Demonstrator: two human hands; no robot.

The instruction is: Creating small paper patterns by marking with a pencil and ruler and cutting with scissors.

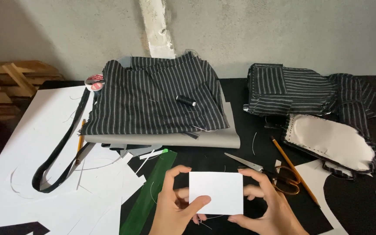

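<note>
both hands clamp a white card low at centre, above the black table. left hand pinches its left edge, thumb on the face; right hand grips the right edge. scissors and pencil lie just right; green ruler left; striped cloth with a thread spool behind.

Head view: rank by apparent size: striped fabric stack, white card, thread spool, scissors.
1. striped fabric stack
2. white card, though it is nearest the camera in both hands, so it looks bigger
3. scissors, partly hidden by the right hand
4. thread spool
</note>
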